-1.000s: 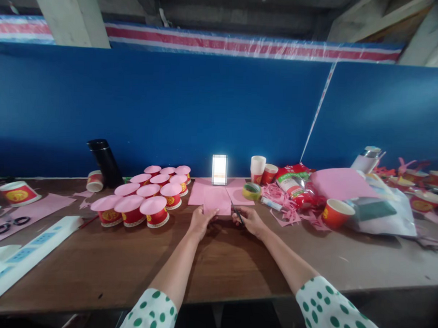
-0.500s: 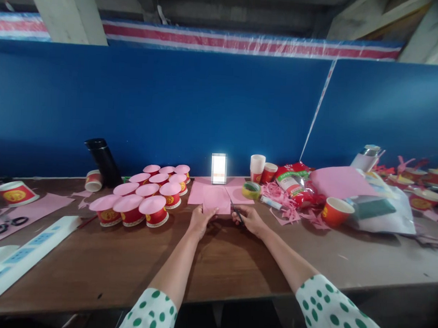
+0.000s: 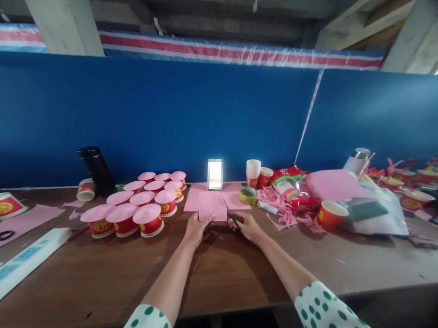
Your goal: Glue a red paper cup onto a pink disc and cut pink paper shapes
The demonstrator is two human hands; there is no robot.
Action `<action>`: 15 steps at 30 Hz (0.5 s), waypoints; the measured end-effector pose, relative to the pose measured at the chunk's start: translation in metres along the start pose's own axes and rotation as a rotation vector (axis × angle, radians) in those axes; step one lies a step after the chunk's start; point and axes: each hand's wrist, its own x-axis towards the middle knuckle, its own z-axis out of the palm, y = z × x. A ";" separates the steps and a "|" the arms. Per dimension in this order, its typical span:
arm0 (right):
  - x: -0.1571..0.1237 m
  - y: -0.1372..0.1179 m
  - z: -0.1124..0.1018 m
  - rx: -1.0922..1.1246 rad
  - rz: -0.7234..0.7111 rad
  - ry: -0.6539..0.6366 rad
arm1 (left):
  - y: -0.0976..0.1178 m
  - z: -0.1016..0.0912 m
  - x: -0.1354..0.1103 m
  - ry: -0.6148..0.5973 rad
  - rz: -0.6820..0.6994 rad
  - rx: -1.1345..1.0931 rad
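Between thumb and fingers, my left hand [image 3: 198,227] pinches the lower left edge of a square of pink paper [image 3: 213,207], which bears a faint round outline. My right hand [image 3: 247,225] grips a pair of dark-handled scissors [image 3: 235,221] at the paper's right edge, the blades pointing up and left. Whether the blades touch the paper I cannot make out. Larger pink sheets [image 3: 193,196] lie flat behind it. To the left stand several red paper cups [image 3: 148,225], upside down, each topped by a pink disc.
A roll of tape [image 3: 248,195], stacked cups [image 3: 253,172], pink scraps [image 3: 285,216], a red packet [image 3: 294,186] and an orange-red cup [image 3: 332,216] are on the right. A black flask [image 3: 97,171] and a white power strip [image 3: 24,266] are on the left. Behind rises a blue partition [image 3: 192,109].
The view has tilted up and shifted slightly right, so the table things appear lower and further left. Both hands keep their holds on the pink paper and scissors.
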 end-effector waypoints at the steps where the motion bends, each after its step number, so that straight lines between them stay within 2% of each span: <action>1: 0.000 0.001 0.000 0.000 -0.003 0.000 | 0.000 0.000 0.000 -0.001 0.000 0.000; 15: -0.003 -0.003 -0.002 -0.023 -0.040 -0.038 | 0.001 0.000 -0.002 -0.014 0.000 0.044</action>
